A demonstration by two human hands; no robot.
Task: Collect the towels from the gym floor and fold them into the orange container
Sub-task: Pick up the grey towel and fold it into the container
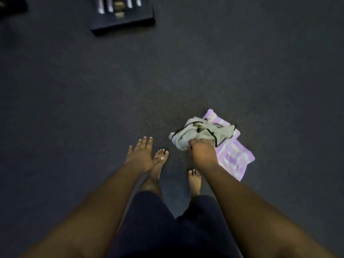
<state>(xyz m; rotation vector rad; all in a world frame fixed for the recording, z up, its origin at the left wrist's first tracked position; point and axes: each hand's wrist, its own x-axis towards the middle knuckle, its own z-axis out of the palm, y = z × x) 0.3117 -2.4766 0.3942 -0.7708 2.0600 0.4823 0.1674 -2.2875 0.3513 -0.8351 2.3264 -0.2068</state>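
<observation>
A crumpled pale grey towel with black trim (pixel 199 133) is bunched in front of me, right of centre. My right hand (pixel 202 151) is closed on its near edge. Under and beside it a purple and white striped towel (pixel 232 157) hangs or lies partly spread over the dark floor; whether it is lifted I cannot tell. My left hand (pixel 141 155) hovers to the left with fingers apart and nothing in it. No orange container is in view.
My bare feet (pixel 194 180) stand on the dark speckled gym floor (pixel 93 108) just below the hands. A dark flat base with metal bars (pixel 122 13) sits at the top, left of centre. A dark shape fills the top left corner.
</observation>
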